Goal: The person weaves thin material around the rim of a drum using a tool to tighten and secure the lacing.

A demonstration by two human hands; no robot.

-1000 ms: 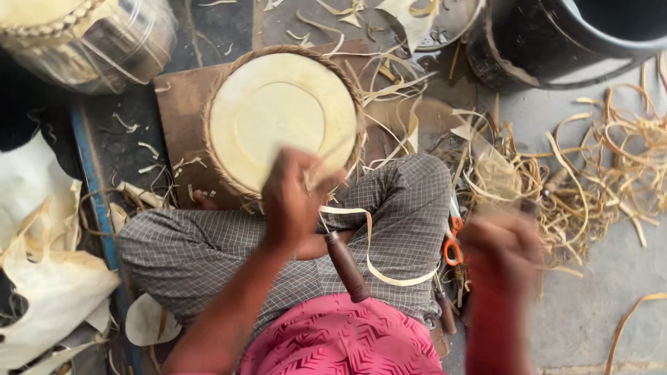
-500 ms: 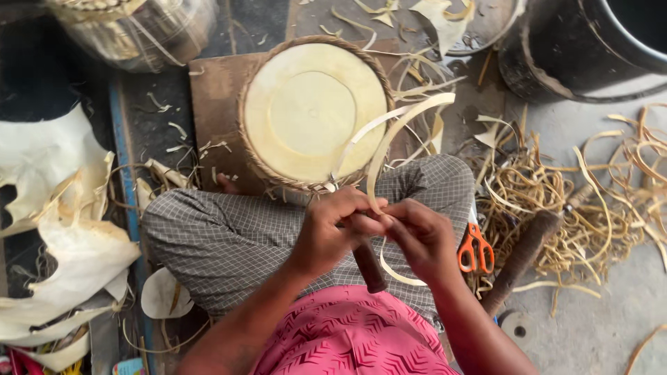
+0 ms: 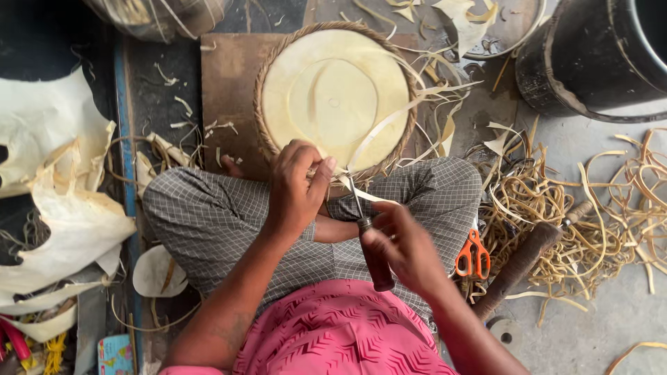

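Note:
A round drum-like frame point(image 3: 333, 97) with a pale stretched skin and a braided rim rests against my crossed legs on a brown board point(image 3: 226, 90). My left hand point(image 3: 297, 184) pinches a pale flat strip point(image 3: 389, 121) at the frame's near rim. The strip curves up and right across the skin. My right hand point(image 3: 406, 246) grips a dark-handled awl point(image 3: 372, 253), its thin metal point aimed up at the rim beside my left fingers.
Orange-handled scissors point(image 3: 472, 253) lie by my right knee, next to a dark stick tool point(image 3: 521, 260). Curled pale strips point(image 3: 590, 208) are heaped on the right. A black bucket point(image 3: 590, 62) stands at the top right. Pale hide sheets point(image 3: 55, 201) lie on the left.
My hands, pressed together at the strip half a second ago, have parted. The left now pinches the strip at the rim, and the right holds the awl pointed up at it.

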